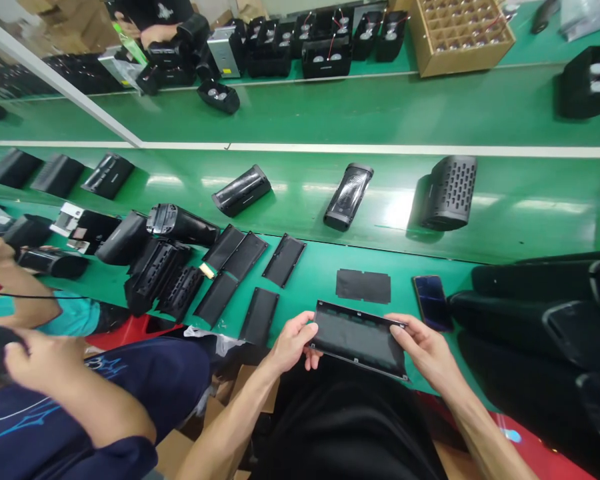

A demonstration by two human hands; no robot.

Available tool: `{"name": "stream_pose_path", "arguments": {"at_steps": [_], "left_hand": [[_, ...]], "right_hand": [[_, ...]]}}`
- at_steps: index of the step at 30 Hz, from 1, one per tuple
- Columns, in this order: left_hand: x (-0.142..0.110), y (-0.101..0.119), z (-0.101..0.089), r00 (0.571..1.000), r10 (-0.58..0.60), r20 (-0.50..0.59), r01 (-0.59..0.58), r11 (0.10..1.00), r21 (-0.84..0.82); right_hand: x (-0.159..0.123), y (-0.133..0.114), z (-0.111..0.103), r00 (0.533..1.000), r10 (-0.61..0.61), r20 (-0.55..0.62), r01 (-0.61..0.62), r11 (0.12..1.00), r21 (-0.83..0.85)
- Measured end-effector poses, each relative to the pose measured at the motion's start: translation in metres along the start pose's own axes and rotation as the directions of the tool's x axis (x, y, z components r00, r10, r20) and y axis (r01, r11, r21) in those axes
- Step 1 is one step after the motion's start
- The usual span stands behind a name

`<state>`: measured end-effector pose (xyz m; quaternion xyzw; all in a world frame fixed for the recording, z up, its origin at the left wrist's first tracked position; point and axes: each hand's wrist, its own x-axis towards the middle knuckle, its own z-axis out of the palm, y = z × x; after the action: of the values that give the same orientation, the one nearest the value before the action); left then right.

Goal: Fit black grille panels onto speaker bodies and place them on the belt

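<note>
Between my two hands I hold a black rectangular plastic panel [357, 337] with a raised rim and small clips along its edges. My left hand [295, 340] pinches its left end, thumb on top. At the opposite end, my right hand [423, 343] grips the upper right corner, thumb pressing on the face. Just beyond the panel, a thin flat black sheet with notched edges [363, 286] lies on the green table [325, 267]. A phone [432, 303] rests beside my right hand. Similar black panels [259, 316] lie to the left of my left hand.
Black speaker housings [180, 223] and slotted parts [157, 273] crowd the left. Several speakers stand on the green belt, including one with a perforated grille [450, 193]. Black cases [540, 320] are stacked at right. A co-worker's arm [75, 387] is close on the left.
</note>
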<state>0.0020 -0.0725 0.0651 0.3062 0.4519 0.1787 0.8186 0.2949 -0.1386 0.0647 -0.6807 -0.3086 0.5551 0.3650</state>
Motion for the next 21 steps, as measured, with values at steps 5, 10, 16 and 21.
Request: {"name": "stream_pose_path", "arguments": {"at_steps": [5,10,16,21], "left_hand": [[0.0004,0.0007,-0.0015,1.0,0.012,0.018,-0.012,1.0,-0.014],[0.0008,0.0021,-0.0013,0.999,0.023,0.049,-0.021,0.999,-0.044],[0.0021,0.0015,-0.0015,0.996,0.037,0.077,-0.033,0.998,-0.047],[0.0032,-0.0021,-0.0029,0.995,0.05,0.085,-0.045,0.997,-0.059]], "right_hand": [[-0.0019,-0.0073,0.0007,1.0,-0.009,-0.001,0.009,1.0,-0.012],[-0.0026,-0.0105,0.001,1.0,-0.022,0.004,0.023,0.999,-0.026],[0.0006,-0.008,0.0017,1.0,-0.008,-0.012,0.007,1.0,-0.024],[0.0018,-0.0054,0.0008,1.0,-0.004,-0.018,0.004,1.0,-0.013]]}}
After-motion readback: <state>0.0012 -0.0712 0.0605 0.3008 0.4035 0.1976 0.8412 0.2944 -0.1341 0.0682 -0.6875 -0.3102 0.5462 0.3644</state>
